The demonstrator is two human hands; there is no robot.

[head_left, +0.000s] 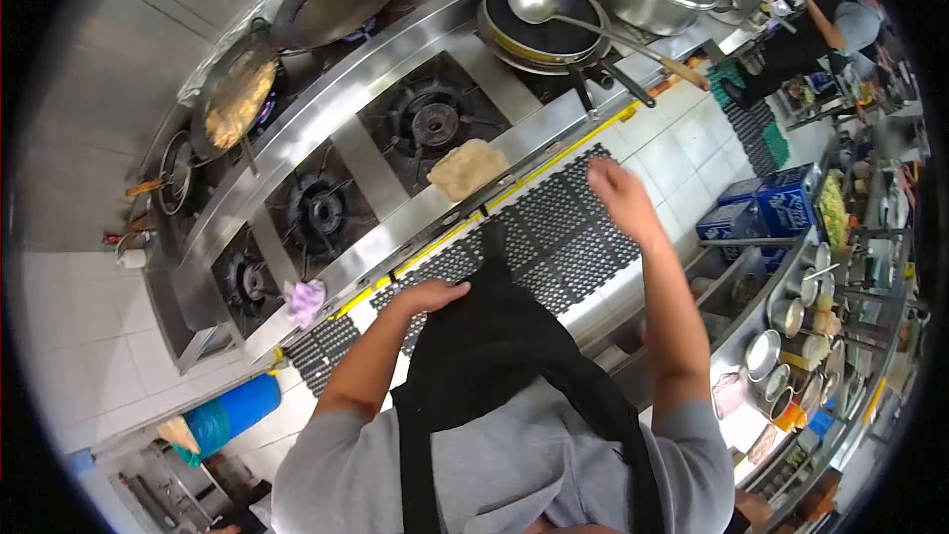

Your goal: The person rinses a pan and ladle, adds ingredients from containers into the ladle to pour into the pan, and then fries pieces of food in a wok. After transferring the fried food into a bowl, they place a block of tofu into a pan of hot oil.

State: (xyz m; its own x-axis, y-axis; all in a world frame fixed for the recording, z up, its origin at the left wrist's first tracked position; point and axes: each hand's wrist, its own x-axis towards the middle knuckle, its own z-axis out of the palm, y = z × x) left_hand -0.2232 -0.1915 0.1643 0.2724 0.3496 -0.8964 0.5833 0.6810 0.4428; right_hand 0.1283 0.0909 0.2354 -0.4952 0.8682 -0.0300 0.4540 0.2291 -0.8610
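Observation:
My left hand (pixel 437 297) is at the side of my black apron (pixel 494 336), its thumb stretched out along the cloth. The other fingers are hidden, so any grip on the apron cannot be made out. Out to the right, my right hand (pixel 621 196) hangs over the floor in front of the stove, slightly blurred. Its fingers are loosely bent and apart from any object. A crumpled beige cloth (pixel 467 170) lies on the stove's front edge, between the two hands and beyond them.
Burners (pixel 433 125) line the stove. A ladle (pixel 534 5) rests across stacked pans (pixel 544 49). Behind, a wok (pixel 237 104) holds food over a flame. A purple cloth (pixel 305 303) lies on the front edge. Black mats (pixel 554 218) cover the floor; a person (pixel 830 30) stands at far right.

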